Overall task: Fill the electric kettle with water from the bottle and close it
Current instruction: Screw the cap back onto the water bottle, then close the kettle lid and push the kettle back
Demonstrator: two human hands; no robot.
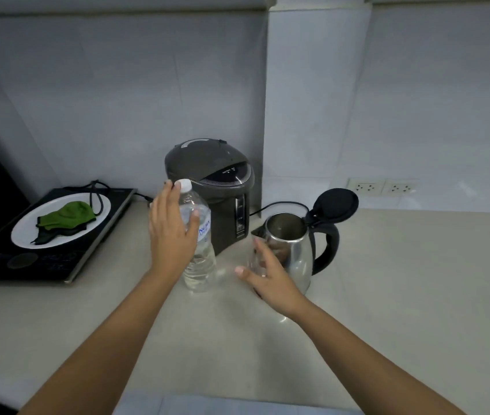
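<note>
At frame centre — bottle (198, 238): blue label print, partly hidden.
Left hand (171, 227): fingers spread, wrapping bottle's side.
Right hand (267, 275): fingers apart — beside open-lidded kettle (294, 250).

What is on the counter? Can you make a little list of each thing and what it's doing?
kettle: steel, lid flipped open, upright
bottle: clear, white cap on, standing
left hand: open, at the bottle's side
right hand: open, in front of the kettle
water boiler: grey, lid shut, behind bottle
plate: white, holds green cloth, sits on cooktop
</note>
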